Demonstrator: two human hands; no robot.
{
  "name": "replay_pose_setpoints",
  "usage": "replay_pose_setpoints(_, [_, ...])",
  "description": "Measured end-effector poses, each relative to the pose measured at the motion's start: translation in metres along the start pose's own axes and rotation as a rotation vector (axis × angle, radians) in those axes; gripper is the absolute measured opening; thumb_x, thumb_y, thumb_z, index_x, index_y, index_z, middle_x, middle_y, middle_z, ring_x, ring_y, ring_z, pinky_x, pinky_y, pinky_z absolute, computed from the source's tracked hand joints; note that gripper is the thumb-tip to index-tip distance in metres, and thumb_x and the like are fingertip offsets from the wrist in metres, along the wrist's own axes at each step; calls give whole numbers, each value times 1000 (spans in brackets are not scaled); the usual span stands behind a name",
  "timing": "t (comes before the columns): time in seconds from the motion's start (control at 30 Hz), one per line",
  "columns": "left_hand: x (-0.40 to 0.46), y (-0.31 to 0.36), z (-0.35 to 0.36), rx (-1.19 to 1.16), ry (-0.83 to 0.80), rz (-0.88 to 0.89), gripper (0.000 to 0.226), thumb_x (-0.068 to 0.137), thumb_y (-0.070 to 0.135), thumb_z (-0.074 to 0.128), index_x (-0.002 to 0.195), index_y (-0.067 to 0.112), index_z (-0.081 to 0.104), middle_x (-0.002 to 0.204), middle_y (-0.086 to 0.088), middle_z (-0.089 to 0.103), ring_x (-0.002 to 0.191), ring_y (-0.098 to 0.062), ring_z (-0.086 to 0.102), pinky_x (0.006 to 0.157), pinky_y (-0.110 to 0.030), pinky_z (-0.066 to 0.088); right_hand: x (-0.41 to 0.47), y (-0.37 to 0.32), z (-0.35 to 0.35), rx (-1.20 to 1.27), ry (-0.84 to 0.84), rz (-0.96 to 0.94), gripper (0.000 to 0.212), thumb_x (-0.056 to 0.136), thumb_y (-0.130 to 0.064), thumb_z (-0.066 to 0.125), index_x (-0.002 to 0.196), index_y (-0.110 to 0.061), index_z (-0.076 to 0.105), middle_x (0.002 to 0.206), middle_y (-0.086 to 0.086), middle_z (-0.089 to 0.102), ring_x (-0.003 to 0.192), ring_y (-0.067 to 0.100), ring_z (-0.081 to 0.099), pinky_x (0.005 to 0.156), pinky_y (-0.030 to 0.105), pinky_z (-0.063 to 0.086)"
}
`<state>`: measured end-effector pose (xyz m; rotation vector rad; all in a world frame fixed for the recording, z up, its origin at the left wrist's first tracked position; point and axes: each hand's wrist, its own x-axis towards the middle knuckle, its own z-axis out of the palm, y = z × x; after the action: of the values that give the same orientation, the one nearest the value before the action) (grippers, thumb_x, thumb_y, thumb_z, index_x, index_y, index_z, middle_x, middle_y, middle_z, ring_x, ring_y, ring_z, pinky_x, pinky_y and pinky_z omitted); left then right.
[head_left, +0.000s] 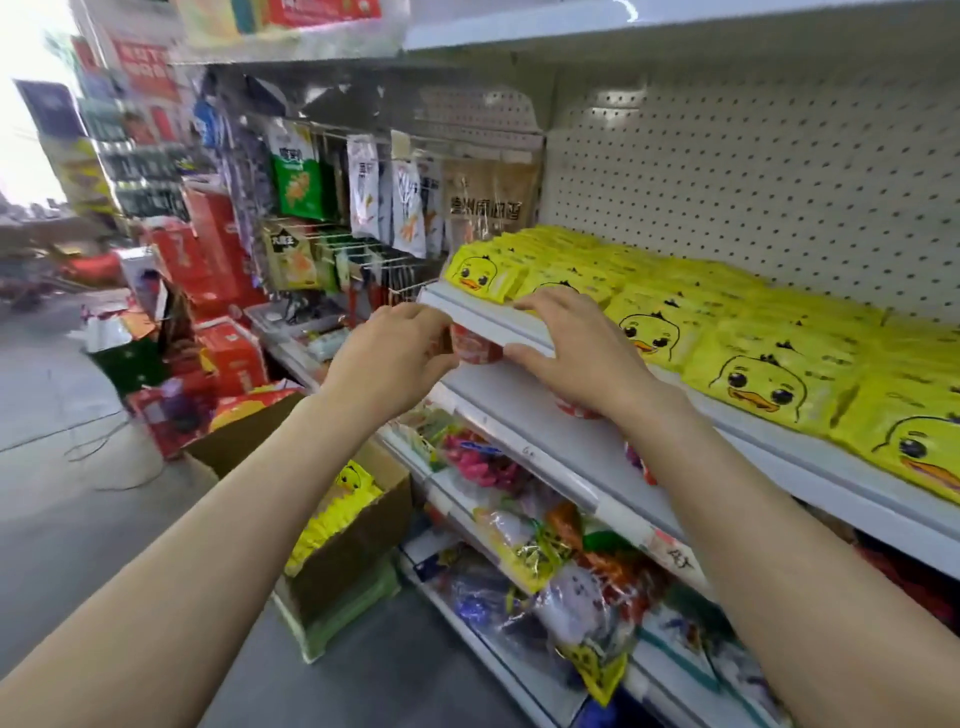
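Yellow duck-face packets (748, 374) lie in rows on a white shop shelf (810, 467). At that shelf's left front corner my left hand (395, 358) curls its fingers around a small red packet (475, 345) just under the shelf's front rail (483, 317). My right hand (576, 348) grips the rail itself, fingers over its top and thumb beneath it, touching the nearest yellow packets. Another red packet (574, 408) shows below my right wrist on the shelf underneath.
Lower shelves hold mixed candy bags (550, 551). A cardboard box (358, 525) with more yellow packets stands on a green stool in the aisle. Hanging snack bags (296, 176) and red cartons (218, 260) fill the left. A perforated back panel (753, 197) rises behind the shelf.
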<state>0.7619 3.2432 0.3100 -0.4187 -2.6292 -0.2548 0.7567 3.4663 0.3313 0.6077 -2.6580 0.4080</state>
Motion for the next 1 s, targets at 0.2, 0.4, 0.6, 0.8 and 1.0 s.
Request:
replay_pose_setpoints(0.2, [-4,-96,8,8,11,-141,48,88,43,64,130,22,55,131,-4,57,121,-28,52,96,-46,48,72,-48,72,20,-60,-75,53,92,-52,56,139,-29,45,147,-4,39,138,19,32,107,38,35])
replay_pose_setpoints(0.4, [34,-199,35,53,-44,-201,51,88,46,61,133,23,53,132,-3,55,121,-27,52,94,-44,49,167,-74,155,66,-134,-135,55,94,-49,56,142,-26,42,149,-2,38,138,19,32,109,36,33])
replay_pose_setpoints(0.6, [85,-294,61,102,-126,-234,47,91,41,58,133,23,52,135,-5,55,124,-29,49,93,-44,49,273,-92,226,86,-241,-129,57,95,-49,54,145,-25,40,152,-2,34,141,20,30,110,38,34])
replay_pose_setpoints(0.8, [114,-380,114,51,-253,-272,40,91,38,57,129,24,55,134,-2,54,121,-28,50,96,-43,46,348,-103,305,99,-335,-99,54,94,-48,54,142,-25,42,146,-3,40,136,19,37,107,39,39])
replay_pose_setpoints(1.0, [146,-470,195,-10,-348,-232,45,90,39,58,133,24,53,135,-3,55,123,-28,50,94,-40,47,393,-100,406,98,-436,21,52,93,-47,55,139,-24,44,142,-1,44,132,24,41,103,42,42])
